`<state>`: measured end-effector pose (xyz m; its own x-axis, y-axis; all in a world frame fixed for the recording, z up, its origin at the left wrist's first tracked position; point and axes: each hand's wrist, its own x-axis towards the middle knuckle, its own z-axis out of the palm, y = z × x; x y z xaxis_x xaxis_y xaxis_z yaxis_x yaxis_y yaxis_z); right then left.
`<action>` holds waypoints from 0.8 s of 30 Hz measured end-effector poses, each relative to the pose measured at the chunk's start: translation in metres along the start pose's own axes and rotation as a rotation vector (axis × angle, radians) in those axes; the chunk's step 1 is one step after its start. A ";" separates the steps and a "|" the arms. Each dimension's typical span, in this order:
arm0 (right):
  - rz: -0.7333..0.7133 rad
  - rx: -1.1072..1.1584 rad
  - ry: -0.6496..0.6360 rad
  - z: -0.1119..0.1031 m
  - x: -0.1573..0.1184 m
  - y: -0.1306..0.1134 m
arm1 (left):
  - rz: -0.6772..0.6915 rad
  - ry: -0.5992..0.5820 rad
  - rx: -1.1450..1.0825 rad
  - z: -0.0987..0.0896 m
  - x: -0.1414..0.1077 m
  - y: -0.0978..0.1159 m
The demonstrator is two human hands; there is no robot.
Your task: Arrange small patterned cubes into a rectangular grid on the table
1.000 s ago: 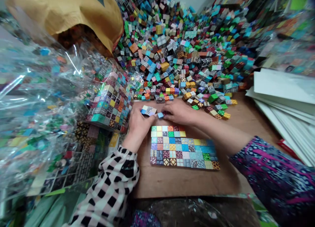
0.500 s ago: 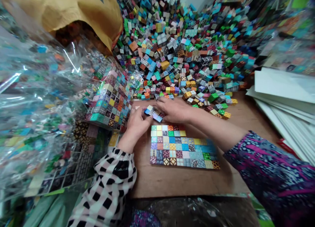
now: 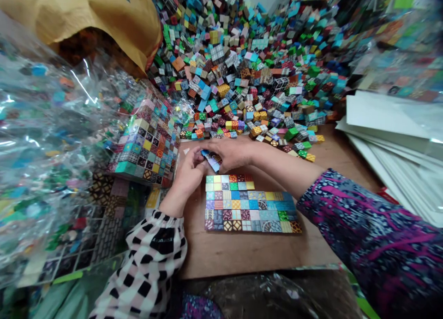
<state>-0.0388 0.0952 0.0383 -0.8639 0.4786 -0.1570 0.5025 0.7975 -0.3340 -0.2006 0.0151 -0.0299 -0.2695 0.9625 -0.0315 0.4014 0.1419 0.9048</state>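
Observation:
Between my two hands, just behind a flat layout of patterned cubes [image 3: 242,206], is a small group of printed cubes [image 3: 212,160] with blue and grey faces, tilted. My left hand [image 3: 188,174] pinches its left end between thumb and fingers. My right hand [image 3: 233,153] curves over its right side, fingers closed around it and partly hiding it. The layout lies flat on the wooden board [image 3: 249,252] in neat rows; its back row is shorter and stops partway along.
A large heap of loose cubes [image 3: 235,70] rises behind my hands. On the left stand a stacked cube block [image 3: 148,144] and clear plastic bags [image 3: 44,139], with a yellow sack [image 3: 104,14] behind them. White cards [image 3: 387,121] are piled on the right.
The small group of cubes has turned and tipped up between my hands, and my right hand now covers it more. The whole view has shifted slightly; the layout looks the same.

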 end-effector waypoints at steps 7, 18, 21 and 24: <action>0.192 -0.062 0.065 -0.004 -0.019 0.015 | -0.016 0.005 0.070 -0.001 -0.004 0.000; 0.739 0.062 0.233 0.017 -0.132 0.010 | 0.183 -0.024 0.312 -0.001 -0.018 0.013; 0.837 -0.001 0.244 0.040 -0.142 0.004 | 0.305 -0.063 0.409 0.003 -0.029 0.023; 0.859 -0.095 0.229 0.050 -0.143 0.000 | 0.414 -0.164 0.503 0.007 -0.041 0.030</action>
<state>0.0829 0.0082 0.0147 -0.1648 0.9785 -0.1243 0.9826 0.1519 -0.1067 -0.1712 -0.0180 -0.0046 0.1151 0.9777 0.1759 0.8126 -0.1945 0.5494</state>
